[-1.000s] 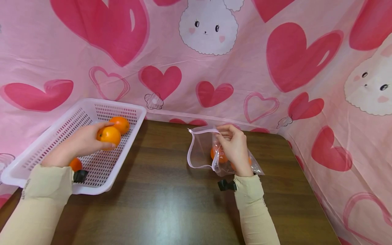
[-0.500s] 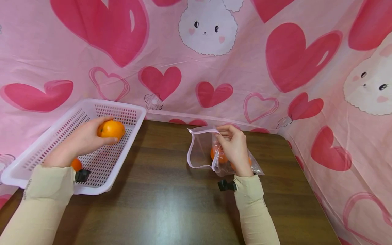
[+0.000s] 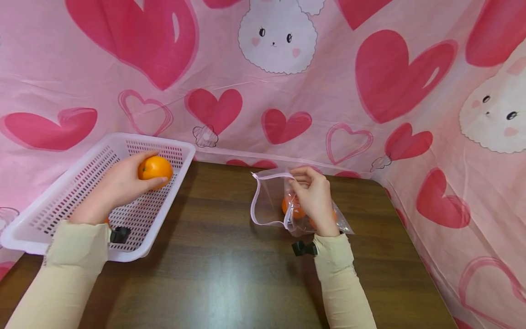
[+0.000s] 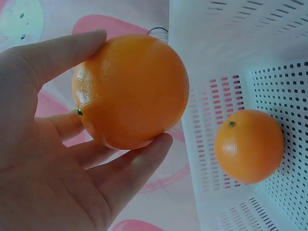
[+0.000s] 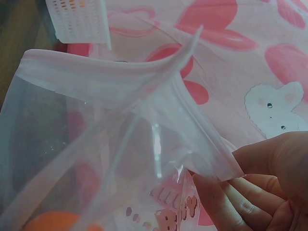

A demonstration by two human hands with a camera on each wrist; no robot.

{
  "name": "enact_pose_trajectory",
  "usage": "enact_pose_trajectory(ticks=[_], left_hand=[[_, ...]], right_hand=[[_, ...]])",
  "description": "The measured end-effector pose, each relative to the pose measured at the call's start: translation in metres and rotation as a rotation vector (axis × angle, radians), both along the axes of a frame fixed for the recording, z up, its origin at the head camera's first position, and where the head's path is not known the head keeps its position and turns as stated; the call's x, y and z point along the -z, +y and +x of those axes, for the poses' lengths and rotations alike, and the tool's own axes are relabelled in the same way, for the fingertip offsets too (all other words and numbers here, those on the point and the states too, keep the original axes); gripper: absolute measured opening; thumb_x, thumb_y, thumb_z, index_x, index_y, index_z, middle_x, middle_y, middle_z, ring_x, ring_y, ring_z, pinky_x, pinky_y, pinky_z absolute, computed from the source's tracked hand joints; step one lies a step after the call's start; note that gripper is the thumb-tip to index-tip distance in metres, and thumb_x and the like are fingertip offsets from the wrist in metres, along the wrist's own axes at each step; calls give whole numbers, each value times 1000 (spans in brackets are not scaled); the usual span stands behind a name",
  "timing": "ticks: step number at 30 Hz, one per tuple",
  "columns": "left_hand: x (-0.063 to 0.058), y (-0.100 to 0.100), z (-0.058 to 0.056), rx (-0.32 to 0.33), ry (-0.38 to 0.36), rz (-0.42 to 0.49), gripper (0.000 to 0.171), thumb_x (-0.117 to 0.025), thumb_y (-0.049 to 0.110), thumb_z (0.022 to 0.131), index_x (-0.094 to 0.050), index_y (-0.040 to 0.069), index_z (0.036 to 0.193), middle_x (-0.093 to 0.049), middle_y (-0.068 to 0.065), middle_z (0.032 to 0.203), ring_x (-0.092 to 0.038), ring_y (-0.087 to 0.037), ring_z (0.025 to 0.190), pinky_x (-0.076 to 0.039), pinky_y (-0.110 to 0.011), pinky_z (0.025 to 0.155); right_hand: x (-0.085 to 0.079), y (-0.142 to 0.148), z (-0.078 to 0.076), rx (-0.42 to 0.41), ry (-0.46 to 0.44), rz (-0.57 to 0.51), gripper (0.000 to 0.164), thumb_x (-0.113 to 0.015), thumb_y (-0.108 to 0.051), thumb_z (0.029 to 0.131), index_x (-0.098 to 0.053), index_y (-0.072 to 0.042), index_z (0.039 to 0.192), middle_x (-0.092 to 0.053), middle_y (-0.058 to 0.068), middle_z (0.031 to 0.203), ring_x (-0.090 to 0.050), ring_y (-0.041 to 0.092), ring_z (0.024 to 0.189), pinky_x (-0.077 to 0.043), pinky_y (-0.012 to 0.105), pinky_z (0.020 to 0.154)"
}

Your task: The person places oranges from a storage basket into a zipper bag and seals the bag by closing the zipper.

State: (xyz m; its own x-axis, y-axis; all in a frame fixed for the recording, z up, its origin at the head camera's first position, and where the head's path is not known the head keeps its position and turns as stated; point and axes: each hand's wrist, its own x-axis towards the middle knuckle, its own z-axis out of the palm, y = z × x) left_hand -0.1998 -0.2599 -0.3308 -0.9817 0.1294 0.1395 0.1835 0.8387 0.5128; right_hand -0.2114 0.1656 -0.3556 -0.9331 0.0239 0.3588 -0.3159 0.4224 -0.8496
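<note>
My left hand (image 3: 119,183) holds an orange (image 4: 134,91) over the basket, thumb on one side and fingers on the other. Below it, a second orange (image 4: 249,146) lies in the white plastic basket (image 3: 164,219); in the head view the hand and held orange hide it. A sliver of another orange-coloured fruit (image 3: 107,222) shows beside the left wrist. With thumb and fingers, my right hand (image 3: 314,196) pinches the mouth edge of a clear zip bag (image 5: 120,144). The bag's mouth gapes toward the left, and oranges (image 3: 292,208) lie inside, partly covered by the right hand.
The basket stands at the left of the brown wooden table (image 3: 213,256), close to the pink heart-patterned cloth (image 3: 230,59). That cloth hangs behind the table and along its right side. A stretch of tabletop separates basket and bag.
My left hand has shifted right with the orange, which now covers the other orange in the head view. The right hand and the bag stay where they were.
</note>
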Motion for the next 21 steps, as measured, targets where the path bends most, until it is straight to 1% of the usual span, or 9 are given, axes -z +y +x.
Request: enact_pose_trajectory(ticks=[4,7,13,17,21], left_hand=[[-1,5,0,-2,23,12,78,-74,38,92,-40,1,151,-53,-29,131,-53,-46,104,-45,-64,89],[-1,9,1,-6,35,9,78,-73,41,92,-40,2,151,-55,-29,129,-54,-46,103,-46,-64,89],[-1,17,3,-2,9,39,78,-72,42,93,-38,4,153,-53,-28,132,-53,-46,106,-47,-65,91],[-1,20,4,-1,16,32,76,-70,41,94,-38,5,153,-54,-27,131,-53,-45,106,-46,-64,91],[-1,23,5,-7,21,42,76,-69,45,95,-39,6,152,-55,-25,129,-54,-43,104,-48,-62,89]], right_hand=[[0,1,-1,0,1,7,17,-76,-3,91,-73,-2,108,-75,12,95,-74,22,72,-58,25,66],[-1,0,0,8,1,13,17,-76,-3,91,-73,-3,107,-75,11,95,-74,21,74,-58,25,68],[-1,0,0,5,-5,9,17,-76,-2,91,-73,-2,108,-75,12,96,-74,22,77,-58,24,71],[-1,0,0,13,-5,12,17,-76,-3,91,-73,-3,107,-75,11,96,-73,22,78,-58,24,72],[0,1,0,18,-3,17,17,-77,-4,91,-74,-4,107,-75,10,96,-73,23,78,-58,24,72]])
